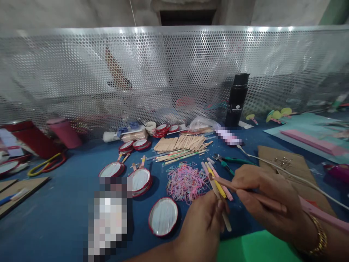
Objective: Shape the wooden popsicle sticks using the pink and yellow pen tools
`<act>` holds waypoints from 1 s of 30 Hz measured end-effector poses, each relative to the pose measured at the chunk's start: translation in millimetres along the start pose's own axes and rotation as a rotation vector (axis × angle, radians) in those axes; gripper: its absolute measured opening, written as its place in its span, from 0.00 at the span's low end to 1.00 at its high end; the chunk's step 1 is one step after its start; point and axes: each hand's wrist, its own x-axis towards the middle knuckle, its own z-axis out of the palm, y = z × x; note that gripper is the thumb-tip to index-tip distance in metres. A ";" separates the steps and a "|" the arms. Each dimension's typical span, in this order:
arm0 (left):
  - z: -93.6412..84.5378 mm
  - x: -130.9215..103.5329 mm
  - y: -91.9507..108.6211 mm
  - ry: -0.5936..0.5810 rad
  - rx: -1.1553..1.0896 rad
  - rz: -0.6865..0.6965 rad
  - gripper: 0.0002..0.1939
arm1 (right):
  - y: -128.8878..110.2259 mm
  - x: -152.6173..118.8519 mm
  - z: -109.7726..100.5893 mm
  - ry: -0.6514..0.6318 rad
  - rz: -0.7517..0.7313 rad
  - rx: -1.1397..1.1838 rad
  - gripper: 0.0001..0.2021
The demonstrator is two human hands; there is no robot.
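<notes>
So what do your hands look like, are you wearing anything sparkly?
Yes! My right hand has a shiny gold-coloured bracelet with chunky links around the wrist. My left hand has nothing on its wrist that I can see. Both hands are without gloves, no rings show, and no sleeve shows on my left forearm.

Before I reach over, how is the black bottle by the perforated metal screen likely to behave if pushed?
The black bottle stands tall and narrow, so a push near the top could well tip it. Its body looks round, so it would probably roll once down.
</notes>
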 end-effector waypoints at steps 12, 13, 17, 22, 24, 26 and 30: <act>0.9 -1.2 1.9 -0.002 -0.024 0.006 0.18 | 2.8 -3.1 -1.1 0.048 0.045 -0.053 0.07; 1.1 -1.2 1.7 -0.008 -0.026 0.013 0.18 | 2.2 -2.7 -1.4 0.027 0.029 -0.044 0.08; 1.6 -0.9 0.1 0.004 -0.002 0.028 0.19 | 3.7 -3.3 -1.4 -0.051 0.023 -0.018 0.09; 0.6 -0.7 0.8 0.004 0.018 0.019 0.18 | 8.9 -8.0 -1.0 0.053 0.061 -0.058 0.08; 0.2 -1.0 1.3 0.001 0.023 0.016 0.18 | 7.9 -7.1 -1.4 0.054 0.052 -0.064 0.08; 0.0 -1.3 1.3 -0.007 0.014 0.021 0.18 | 5.4 -4.2 -1.6 0.029 0.027 -0.046 0.09; 0.2 -1.7 0.9 0.006 0.027 0.013 0.18 | 2.7 0.6 -0.7 -0.031 0.008 0.007 0.09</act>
